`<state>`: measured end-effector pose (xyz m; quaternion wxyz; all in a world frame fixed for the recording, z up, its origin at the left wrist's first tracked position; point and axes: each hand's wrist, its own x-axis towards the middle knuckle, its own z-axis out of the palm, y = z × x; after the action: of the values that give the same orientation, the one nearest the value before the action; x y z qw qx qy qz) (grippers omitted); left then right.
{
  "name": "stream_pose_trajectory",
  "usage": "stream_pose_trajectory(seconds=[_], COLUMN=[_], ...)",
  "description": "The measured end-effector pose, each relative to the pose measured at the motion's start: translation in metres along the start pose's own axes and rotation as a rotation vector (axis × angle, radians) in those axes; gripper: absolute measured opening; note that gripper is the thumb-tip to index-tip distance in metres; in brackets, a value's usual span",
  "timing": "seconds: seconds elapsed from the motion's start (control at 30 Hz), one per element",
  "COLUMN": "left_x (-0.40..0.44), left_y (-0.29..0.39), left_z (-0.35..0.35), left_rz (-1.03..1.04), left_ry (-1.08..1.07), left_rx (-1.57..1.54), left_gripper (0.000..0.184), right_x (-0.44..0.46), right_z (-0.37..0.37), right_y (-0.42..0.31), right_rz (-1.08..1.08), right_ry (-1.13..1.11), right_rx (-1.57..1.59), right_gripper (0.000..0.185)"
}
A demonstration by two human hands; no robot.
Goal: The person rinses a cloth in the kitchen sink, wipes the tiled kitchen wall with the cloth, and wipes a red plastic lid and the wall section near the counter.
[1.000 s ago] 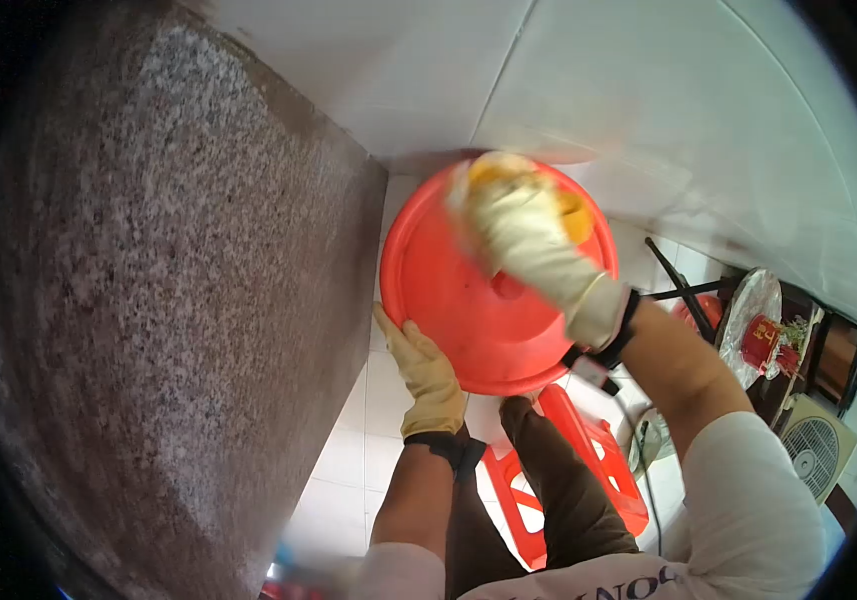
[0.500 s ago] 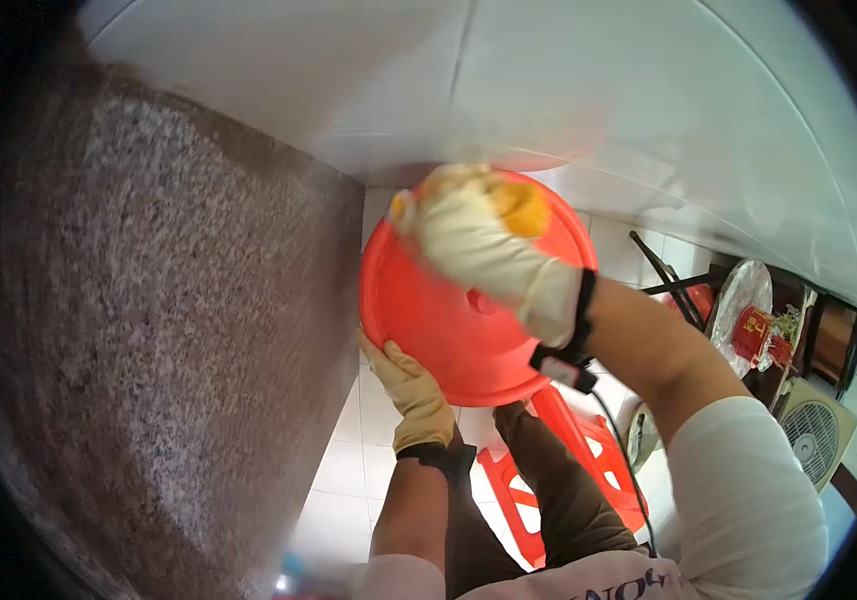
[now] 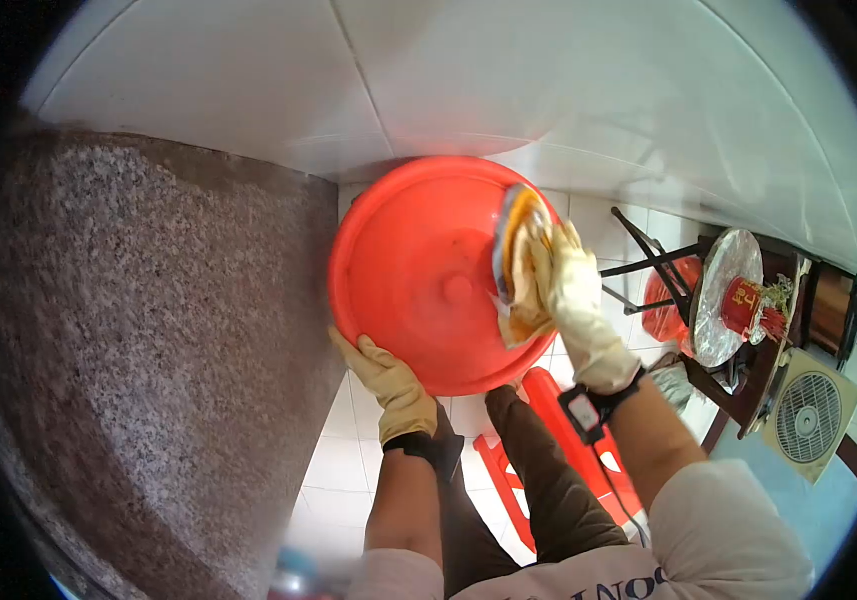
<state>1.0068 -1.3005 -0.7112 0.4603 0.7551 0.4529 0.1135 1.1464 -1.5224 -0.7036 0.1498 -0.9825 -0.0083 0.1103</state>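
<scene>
A round red plastic lid or basin [image 3: 419,280] is held up beside the stone slab. My left hand [image 3: 394,390], in a cream glove, grips its lower left rim, with the fingers partly behind it. In a matching glove, my right hand [image 3: 579,300] presses a folded yellow and white cloth [image 3: 526,265] against the right side of the red surface. Black bands circle both wrists, and a small device sits on the right one.
Speckled stone slab [image 3: 179,330] at left; pale tiled wall [image 3: 549,80] above. A red stool [image 3: 584,440] stands below by my legs. At right are a round plastic-covered table [image 3: 719,320], dark folding legs and a fan [image 3: 807,418].
My right hand and the cloth have moved from the upper left of the red surface to its right edge. The red piece sits slightly farther left in view, my left hand still on its rim.
</scene>
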Motion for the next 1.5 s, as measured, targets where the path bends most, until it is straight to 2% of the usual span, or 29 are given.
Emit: stream_pose_trajectory(seconds=[0.03, 0.1, 0.17, 0.23, 0.27, 0.33, 0.37, 0.4, 0.47, 0.57, 0.67, 0.73, 0.77, 0.8, 0.83, 0.9, 0.93, 0.97, 1.0, 1.07, 1.13, 1.17, 1.23, 1.27, 1.33, 1.37, 1.4, 1.47, 1.5], left_x=[0.003, 0.004, 0.003, 0.004, 0.005, 0.006, 0.007, 0.006, 0.005, 0.006, 0.007, 0.010, 0.012, 0.015, 0.016, 0.015, 0.015, 0.011, 0.008, 0.011, 0.014, 0.012, 0.008, 0.013, 0.013, 0.014, 0.016, 0.032, 0.035], left_y=[-0.005, -0.005, 0.008, 0.005, 0.003, 0.002, 0.003, 0.006, 0.011, -0.001, 0.003, -0.007, -0.014, -0.020, -0.028, -0.059, -0.074, -0.068, -0.058, -0.028, -0.001, -0.001, -0.013, -0.020, -0.067, -0.089, -0.093, -0.051, -0.029], left_z=[0.002, -0.001, -0.002, -0.001, -0.003, -0.005, -0.006, -0.007, -0.007, -0.005, -0.007, -0.006, -0.004, -0.005, -0.006, -0.005, -0.005, -0.006, -0.006, -0.005, -0.006, -0.006, -0.009, -0.007, -0.007, -0.007, -0.009, -0.026, -0.035], left_rz=[0.005, 0.017, 0.038, 0.041, 0.042, 0.030, 0.027, 0.031, 0.041, 0.093, 0.058, 0.113, 0.145, 0.073, -0.001, 0.113, 0.170, 0.093, 0.022, -0.039, 0.032, 0.098, 0.062, 0.059, 0.151, 0.088, 0.025, -0.302, -0.470], left_ry=[-0.005, -0.027, -0.049, -0.051, -0.051, -0.071, -0.083, -0.083, -0.075, -0.074, -0.112, -0.102, -0.095, -0.111, -0.129, -0.194, -0.224, -0.217, -0.206, -0.158, -0.100, -0.078, -0.103, -0.110, -0.384, -0.438, -0.491, -0.441, -0.407], left_rx=[-0.033, -0.057, -0.059, -0.033, -0.014, 0.022, 0.037, 0.044, 0.051, 0.028, -0.121, -0.036, 0.001, -0.093, -0.186, -0.129, -0.104, -0.126, -0.152, -0.178, -0.072, 0.028, -0.021, -0.056, 0.363, 0.361, 0.362, -0.058, -0.271], left_gripper=[0.052, 0.052, 0.052, 0.052, 0.052, 0.052, 0.052, 0.052, 0.052, 0.052, 0.053, 0.058, 0.060, 0.059, 0.059, 0.059, 0.059, 0.059, 0.059, 0.057, 0.053, 0.052, 0.054, 0.055, 0.059, 0.060, 0.061, 0.061, 0.061], right_x=[-0.024, -0.062, -0.067, -0.058, -0.055, -0.032, -0.016, -0.013, -0.008, -0.008, 0.004, 0.033, 0.045, 0.047, 0.029, -0.022, -0.035, -0.047, -0.039, -0.008, 0.039, 0.047, 0.062, 0.042, -0.019, -0.036, -0.040, -0.006, 0.012], right_z=[0.026, 0.022, 0.017, -0.025, -0.049, -0.036, -0.054, -0.053, -0.052, -0.003, 0.011, -0.004, -0.004, 0.035, 0.054, 0.081, 0.101, 0.120, 0.079, 0.002, -0.008, -0.001, 0.012, 0.026, 0.061, 0.074, 0.069, 0.024, 0.000], right_y=[0.018, 0.014, 0.032, 0.008, -0.003, 0.039, 0.021, 0.019, 0.007, 0.009, -0.043, -0.084, -0.109, -0.129, -0.149, -0.184, -0.187, -0.190, -0.187, -0.180, -0.166, -0.179, -0.204, -0.207, -0.202, -0.194, -0.189, -0.201, -0.213], right_rz=[0.030, 0.183, 0.352, 0.571, 0.360, 0.167, 0.241, 0.182, 0.084, -0.153, -0.289, -0.308, -0.278, -0.232, -0.372, -0.662, -0.757, -0.892, -0.704, -0.589, -0.615, -0.453, -0.065, -0.084, -0.625, -0.832, -0.857, -0.565, -0.489], right_ry=[0.150, 0.085, 0.000, -0.136, -0.106, -0.348, -0.370, -0.116, 0.147, 0.080, 0.226, 0.196, 0.146, 0.137, 0.088, 0.004, -0.014, 0.002, -0.228, -0.362, -0.036, -0.227, -0.536, -0.519, -0.250, -0.142, -0.159, -0.443, -0.503], right_rx=[0.045, -0.048, 0.395, 0.990, 1.100, 1.402, 1.432, 1.059, 0.761, 0.625, 0.338, 0.386, 0.377, 0.525, 0.434, 0.229, -0.217, -0.633, -0.271, -0.033, -0.063, 0.015, 0.106, 0.123, 0.155, 0.178, 0.213, 0.058, -0.026], right_gripper=[0.048, 0.039, 0.036, 0.044, 0.042, 0.043, 0.048, 0.052, 0.059, 0.070, 0.075, 0.067, 0.056, 0.045, 0.045, 0.044, 0.046, 0.049, 0.050, 0.046, 0.044, 0.042, 0.037, 0.038, 0.041, 0.043, 0.045, 0.040, 0.038])
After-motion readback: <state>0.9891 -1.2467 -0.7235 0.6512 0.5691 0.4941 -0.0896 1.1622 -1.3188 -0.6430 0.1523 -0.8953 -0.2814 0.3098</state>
